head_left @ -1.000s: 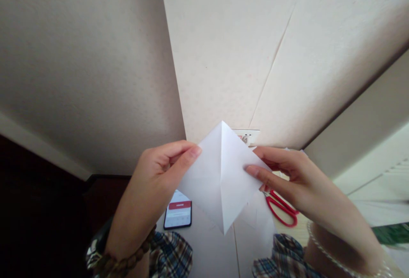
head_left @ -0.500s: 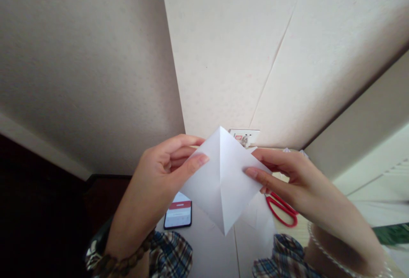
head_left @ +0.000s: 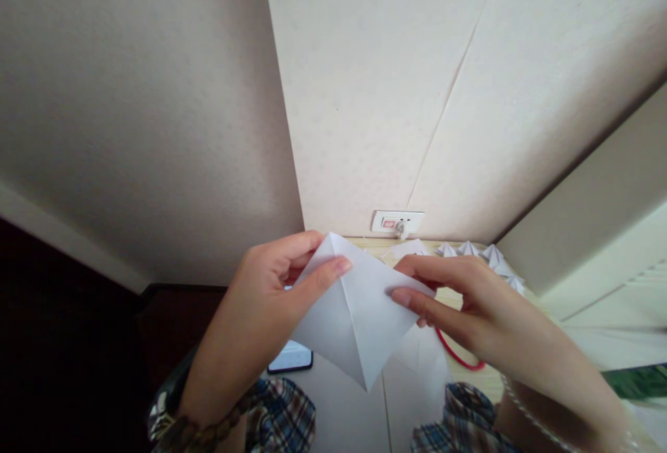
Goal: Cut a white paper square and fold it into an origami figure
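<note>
A white sheet of paper (head_left: 359, 307), creased down its middle and turned cornerwise like a diamond, is held up between both hands above the table. My left hand (head_left: 284, 286) pinches its upper left side, the thumb pressed flat on the front near the crease and the fingers behind. On the right corner, my right hand (head_left: 448, 293) grips the sheet between thumb and fingers. Most fingertips are hidden behind the paper. Below it, part of a phone (head_left: 290, 358) with a lit screen shows under the left hand. Red scissors (head_left: 461, 356) lie partly covered by the right hand.
Several small folded white paper pieces (head_left: 492, 255) stand along the table's back right. More white paper (head_left: 338, 411) lies on the pale wooden table (head_left: 490, 376). A wall socket (head_left: 397, 222) with a plug sits just behind the table.
The paper has come down slightly and its top corner has tilted left. My left thumb now lies nearer the crease. More of the folded pieces at the back show.
</note>
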### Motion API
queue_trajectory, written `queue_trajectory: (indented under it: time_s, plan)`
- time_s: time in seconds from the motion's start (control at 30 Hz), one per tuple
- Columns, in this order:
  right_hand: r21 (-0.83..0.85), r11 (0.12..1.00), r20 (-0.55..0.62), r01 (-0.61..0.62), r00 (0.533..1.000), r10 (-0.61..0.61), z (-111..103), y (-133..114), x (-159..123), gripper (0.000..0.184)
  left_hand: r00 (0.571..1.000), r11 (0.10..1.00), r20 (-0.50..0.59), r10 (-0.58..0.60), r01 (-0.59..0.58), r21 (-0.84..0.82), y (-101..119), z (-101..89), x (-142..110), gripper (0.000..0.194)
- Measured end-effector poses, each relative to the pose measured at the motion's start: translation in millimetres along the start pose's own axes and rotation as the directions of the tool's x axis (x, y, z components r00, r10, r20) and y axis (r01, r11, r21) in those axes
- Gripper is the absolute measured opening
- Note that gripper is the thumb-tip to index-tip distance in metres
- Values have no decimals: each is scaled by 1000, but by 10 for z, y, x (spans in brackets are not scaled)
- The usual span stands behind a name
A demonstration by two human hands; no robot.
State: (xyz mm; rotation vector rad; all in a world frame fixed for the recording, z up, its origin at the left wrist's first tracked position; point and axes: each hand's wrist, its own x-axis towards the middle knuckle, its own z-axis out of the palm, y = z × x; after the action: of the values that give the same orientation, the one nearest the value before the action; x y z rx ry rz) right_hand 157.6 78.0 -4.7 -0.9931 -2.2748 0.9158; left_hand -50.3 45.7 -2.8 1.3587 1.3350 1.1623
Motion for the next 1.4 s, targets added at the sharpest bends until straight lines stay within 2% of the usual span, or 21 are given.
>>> queue_trajectory:
  time_s: [0.1, 0.23, 0.33, 0.53, 0.67, 0.77, 0.83, 0.9, 0.97, 1.07, 1.1, 1.13, 1.2, 1.27, 1.3, 1.4]
  plan:
    - [-7, 1000, -9, -1, 1000, 1, 5, 18, -5, 33, 1000, 999, -19, -9, 8, -31, 14, 7, -11, 27]
    - [-59, 998, -28, 3, 1000, -4, 11, 38, -14, 35, 996, 998, -59, 66, -67, -14, 17, 7, -22, 38]
    - [-42, 999, -57, 1, 998, -3, -1, 45, -7, 36, 994, 996, -73, 85, -85, 9, 1, 6, -7, 39]
    - [271, 961, -159, -50, 983, 96, 21, 19, 27, 30, 966, 989, -215, 144, -148, -4, -81, -22, 5, 30]
    - [380, 925, -192, -23, 976, 104, 138, -46, 85, 26, 935, 988, -324, 143, -157, -15, -79, -53, -48, 33]
    - [526, 851, -149, -4, 984, 97, 227, -80, 129, 14, 887, 982, -420, 189, -178, 66, -69, -67, -56, 34]
    - [642, 766, -150, 21, 984, 99, 260, -83, 145, 8, 825, 959, -490, 282, -226, 172, -86, -73, -30, 32]
    - [712, 702, -150, 27, 982, 115, 271, -75, 152, 11, 736, 924, -560, 381, -284, 257, -115, -74, 10, 33]
    - [731, 683, -104, -4, 988, 117, 268, -68, 156, 13, 676, 903, -599, 429, -311, 296, -140, -68, 44, 33]
    - [694, 719, -38, -30, 996, 79, 257, -63, 164, 13, 646, 898, -624, 439, -321, 300, -143, -55, 63, 30]
    - [668, 744, -48, -15, 997, 64, 254, -60, 166, 14, 659, 906, -623, 422, -324, 271, -137, -53, 63, 27]
    - [635, 773, -74, 5, 996, 55, 250, -56, 168, 15, 695, 922, -608, 383, -323, 211, -129, -54, 63, 22]
    - [571, 820, -127, 34, 991, 48, 241, -41, 168, 16, 809, 951, -519, 275, -310, 21, -115, -63, 62, 6]
    - [544, 837, -177, 55, 983, 50, 234, -28, 162, 17, 909, 946, -370, 191, -271, -176, -108, -73, 63, 23]
    - [543, 838, -203, 59, 977, 62, 233, -26, 158, 17, 938, 935, -301, 172, -252, -249, -107, -75, 63, 34]
    - [564, 822, -305, 77, 945, 120, 244, -47, 139, 13, 969, 921, -191, 158, -215, -325, -114, -57, 55, 49]
